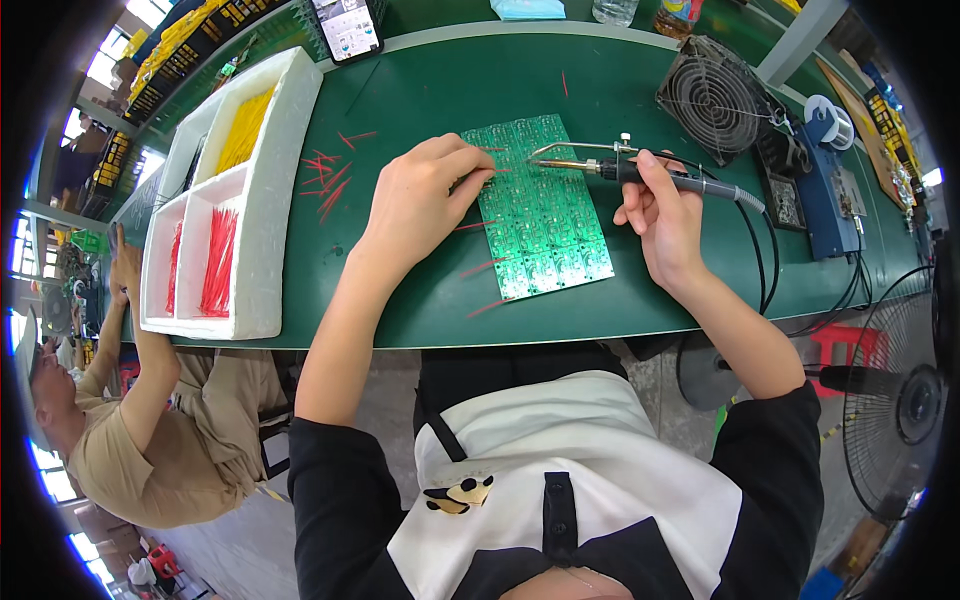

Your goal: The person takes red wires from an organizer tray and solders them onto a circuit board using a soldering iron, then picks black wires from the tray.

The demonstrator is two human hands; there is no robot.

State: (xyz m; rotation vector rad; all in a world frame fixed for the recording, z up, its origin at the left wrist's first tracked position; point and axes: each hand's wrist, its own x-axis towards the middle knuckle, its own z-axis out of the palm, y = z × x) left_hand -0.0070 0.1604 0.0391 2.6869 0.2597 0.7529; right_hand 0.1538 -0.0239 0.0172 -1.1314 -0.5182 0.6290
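Note:
A green circuit board (pixel 550 235) with a repeating pattern lies before me on the green bench. Several red wires (pixel 476 226) stick out from its left edge. My left hand (pixel 425 195) is over that edge, thumb and fingers pinched on a short red wire whose end reaches onto the board. In my right hand (pixel 665 215) is a soldering iron (pixel 622 171), gripped by its dark handle and pointing left. A thin curved metal solder-feed tube (pixel 575 147) runs above its barrel. The iron's tip hovers at or just over the board's upper middle; contact cannot be judged.
Loose red wires (pixel 325 180) lie left of my left hand, beside a white foam tray (pixel 262 290) of red and yellow wires. A small fan (pixel 712 100), a solder spool (pixel 830 122) and a blue soldering station (pixel 825 200) stand right. A seated person (pixel 150 430) works at left.

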